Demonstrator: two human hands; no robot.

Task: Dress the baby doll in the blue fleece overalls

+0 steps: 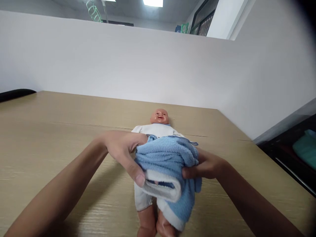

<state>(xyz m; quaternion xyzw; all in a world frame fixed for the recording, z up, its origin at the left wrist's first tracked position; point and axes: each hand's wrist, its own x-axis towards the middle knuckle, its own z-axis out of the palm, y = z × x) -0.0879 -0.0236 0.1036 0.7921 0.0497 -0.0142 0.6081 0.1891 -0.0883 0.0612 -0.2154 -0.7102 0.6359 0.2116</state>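
Note:
A baby doll point(160, 116) lies on its back with its head away from me and its bare lower legs toward me. It wears a white outfit point(142, 197). Over its middle I hold a bunched blue fleece garment point(165, 151) with white cuffs. One cuff point(176, 191) faces me as an open ring; another hangs lower, by the doll's leg. My left hand point(127, 149) grips the garment's left side, thumb on the ring's edge and some fingertips hidden in the cloth. From the right, my right hand point(204, 166) pinches the fabric, its other fingers hidden behind it.
The doll rests on a wide wooden table point(61, 131) with seams across it. A white partition wall point(123, 62) rises behind and along the right. A black object point(17, 93) is at the far left edge. At right, teal cloth point(306, 148) lies in a dark container or recess.

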